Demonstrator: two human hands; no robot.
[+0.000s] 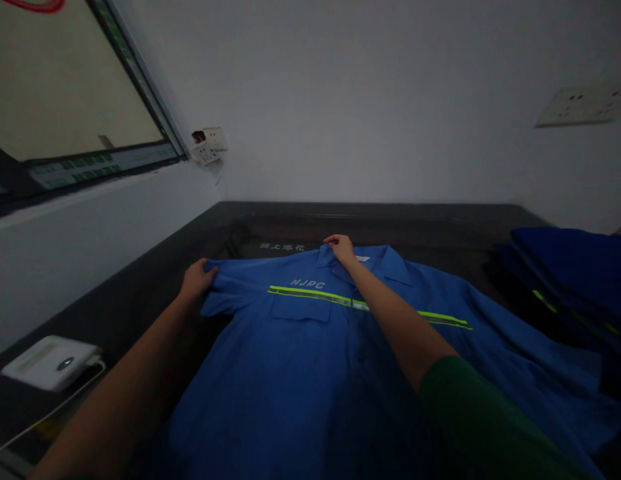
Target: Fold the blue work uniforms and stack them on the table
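A pale wall (pixel 390 120) fills the background, cut off at the top and sides. Below it is the dark worktop (pixel 390 227), its near part mostly covered or lost in shadow. The blue shirt (pixel 280 373) lies front up on it, collar away from the person; the lower edge runs into darkness and out of view. A window (pixel 75 80) is only partly in view at upper left. At right, dark-blue folded clothes (pixel 580 273) are cropped by the edge, their number unclear. A green sleeve (pixel 485 420) and the right forearm cross the shirt front, hiding part of its yellow-green stripe. The white device (pixel 53 363) at left has a cable running out of view. The right-hand wall socket (pixel 585 105) is blurred. The left hand (pixel 197 280) pinches the shirt's sleeve end, the right hand (pixel 341 250) its collar; thumbs are hard to make out. Smallest, a collar label (pixel 363 259) is unreadable.
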